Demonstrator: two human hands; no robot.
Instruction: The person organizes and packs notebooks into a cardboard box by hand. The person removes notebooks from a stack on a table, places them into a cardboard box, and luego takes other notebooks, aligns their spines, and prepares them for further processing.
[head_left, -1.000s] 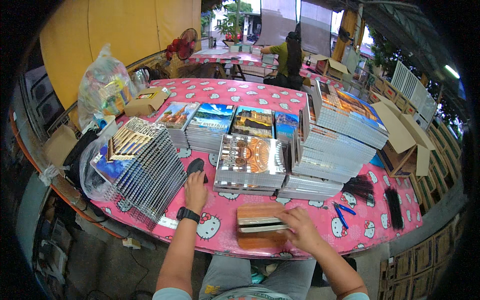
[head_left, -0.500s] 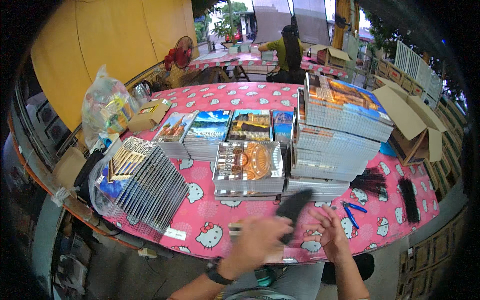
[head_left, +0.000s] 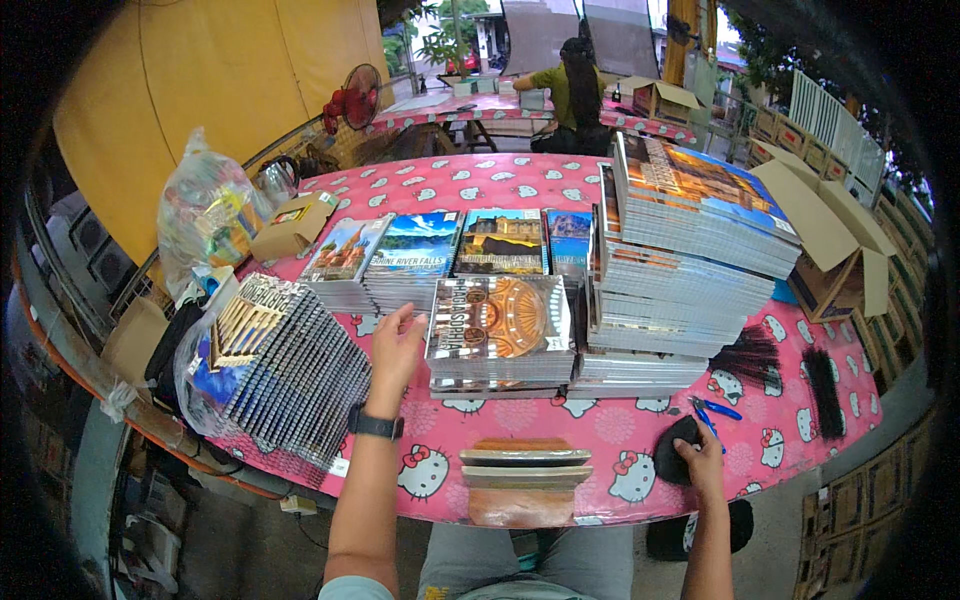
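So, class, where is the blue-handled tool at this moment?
In the head view, the blue-handled tool lies right of centre on the pink tablecloth, just beyond the right hand.

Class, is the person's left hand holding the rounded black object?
No: the right hand holds the rounded black object, away from the left hand.

Semi-open workshop around me: book stacks crowd a pink-covered bench; blue-handled pliers, black strand bundle, open carton; co-worker at second bench, greenery beyond.
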